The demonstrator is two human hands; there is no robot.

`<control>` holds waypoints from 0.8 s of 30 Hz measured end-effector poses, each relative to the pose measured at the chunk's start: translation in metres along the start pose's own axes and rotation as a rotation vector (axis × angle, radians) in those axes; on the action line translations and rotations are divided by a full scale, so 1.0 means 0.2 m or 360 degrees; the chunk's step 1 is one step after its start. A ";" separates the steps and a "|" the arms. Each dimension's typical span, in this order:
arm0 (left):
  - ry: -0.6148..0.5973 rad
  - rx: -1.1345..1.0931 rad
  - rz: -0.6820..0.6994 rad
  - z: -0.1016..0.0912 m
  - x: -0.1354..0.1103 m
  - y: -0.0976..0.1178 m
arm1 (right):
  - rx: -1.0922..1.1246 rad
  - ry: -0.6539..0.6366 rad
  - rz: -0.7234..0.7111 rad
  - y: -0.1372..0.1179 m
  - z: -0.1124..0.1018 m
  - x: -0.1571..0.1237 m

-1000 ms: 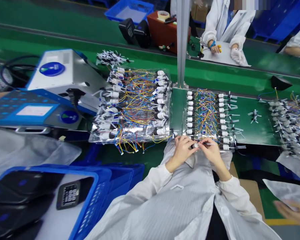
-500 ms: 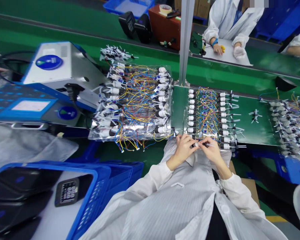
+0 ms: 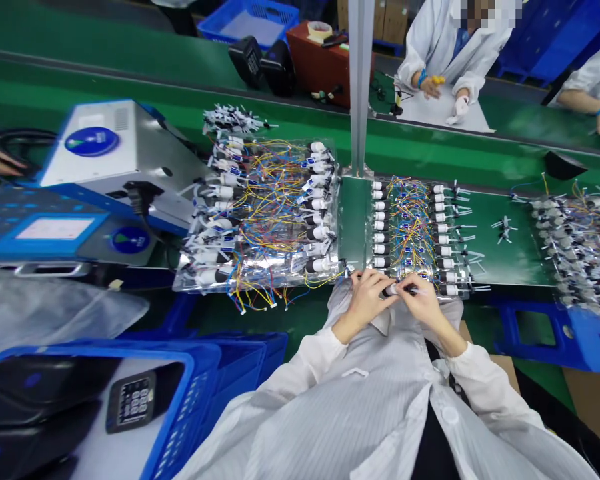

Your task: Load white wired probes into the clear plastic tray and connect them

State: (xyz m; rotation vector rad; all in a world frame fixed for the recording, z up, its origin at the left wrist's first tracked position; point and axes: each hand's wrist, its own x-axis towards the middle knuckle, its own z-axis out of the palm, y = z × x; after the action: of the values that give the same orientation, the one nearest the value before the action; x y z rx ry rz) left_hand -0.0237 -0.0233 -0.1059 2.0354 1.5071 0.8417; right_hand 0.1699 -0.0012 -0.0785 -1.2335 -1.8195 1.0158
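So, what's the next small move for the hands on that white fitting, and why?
Probably set the white fitting down at the end of the nearby row: the left hand and right hand pinch it just below that row, and it matches the fittings there.

Nothing legible from this position. The round blue label [image 3: 91, 141] on the white instrument housing [image 3: 125, 153], the round blue label [image 3: 130, 240] on the control panel [image 3: 55, 229], the keypad [image 3: 135, 402] in the blue crate [image 3: 195, 400] and the small labels [image 3: 407, 238] on the wired components are all too small or blurred to read.
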 end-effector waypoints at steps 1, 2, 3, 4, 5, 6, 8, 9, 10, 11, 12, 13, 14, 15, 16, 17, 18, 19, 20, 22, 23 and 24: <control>-0.0011 0.0008 0.0005 0.00 0.00 0.00 | 0.0092 0.0030 0.0077 0.01 -0.01 0.00; -0.0017 0.0016 0.0012 0.00 0.00 0.00 | 0.0164 0.0039 0.0129 0.01 -0.02 0.00; -0.0015 0.0022 0.0018 0.00 0.00 0.01 | 0.0207 0.0037 0.0161 0.02 -0.03 0.00; -0.0006 0.0027 0.0022 0.00 0.00 0.00 | 0.0218 0.0031 0.0179 0.03 -0.04 0.00; 0.0007 0.0032 0.0025 0.00 0.00 0.00 | 0.0199 0.0026 0.0189 0.04 -0.05 0.00; 0.0020 0.0037 0.0029 0.01 0.00 0.00 | 0.0163 0.0028 0.0195 0.04 -0.05 0.00; 0.0036 0.0052 0.0036 0.02 0.00 -0.01 | 0.0088 0.0035 0.0193 0.06 -0.06 0.00; 0.0035 0.0059 0.0039 0.02 0.01 -0.01 | 0.0063 0.0032 0.0180 0.06 -0.05 -0.01; 0.0029 0.0065 0.0042 0.02 0.01 -0.01 | 0.0045 0.0026 0.0164 0.07 -0.05 0.00; 0.0020 0.0070 0.0046 0.02 0.01 -0.01 | 0.0030 0.0019 0.0150 0.07 -0.05 0.00; 0.0009 0.0070 0.0051 0.02 0.01 -0.01 | 0.0013 0.0012 0.0139 0.07 -0.05 0.00; 0.0002 0.0067 0.0058 0.01 0.01 -0.02 | -0.0005 -0.0001 0.0129 0.07 -0.05 0.01; -0.0002 0.0061 0.0066 0.02 0.01 -0.02 | -0.0017 -0.0019 0.0119 0.06 -0.05 0.02; -0.0002 0.0054 0.0074 0.02 0.00 -0.02 | -0.0019 -0.0044 0.0106 0.06 -0.05 0.03; 0.0001 0.0046 0.0080 0.02 0.00 -0.03 | -0.0011 -0.0075 0.0088 0.05 -0.05 0.04; 0.0002 0.0041 0.0082 0.02 0.00 -0.03 | -0.0001 -0.0113 0.0068 0.05 -0.05 0.05; -0.0002 0.0041 0.0082 0.03 0.00 -0.04 | 0.0008 -0.0156 0.0046 0.04 -0.05 0.06; -0.0012 0.0046 0.0083 0.03 0.00 -0.04 | 0.0011 -0.0194 0.0027 0.04 -0.04 0.07; -0.0026 0.0054 0.0082 0.03 0.00 -0.04 | 0.0007 -0.0215 0.0010 0.04 -0.04 0.07; -0.0048 0.0067 0.0095 0.00 0.00 -0.04 | -0.0009 -0.0183 -0.0007 0.04 -0.03 0.06; -0.0048 0.0067 0.0109 -0.01 0.01 -0.03 | -0.0020 -0.0130 -0.0012 0.04 -0.03 0.05; -0.0034 0.0056 0.0124 -0.04 0.01 -0.02 | -0.0041 -0.0062 -0.0021 0.05 -0.02 0.02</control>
State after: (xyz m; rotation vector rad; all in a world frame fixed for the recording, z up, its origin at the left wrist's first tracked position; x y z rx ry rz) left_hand -0.0308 -0.0203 -0.1021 2.1340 1.4486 0.8262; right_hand 0.1757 0.0063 -0.0842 -1.2229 -1.8738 1.0187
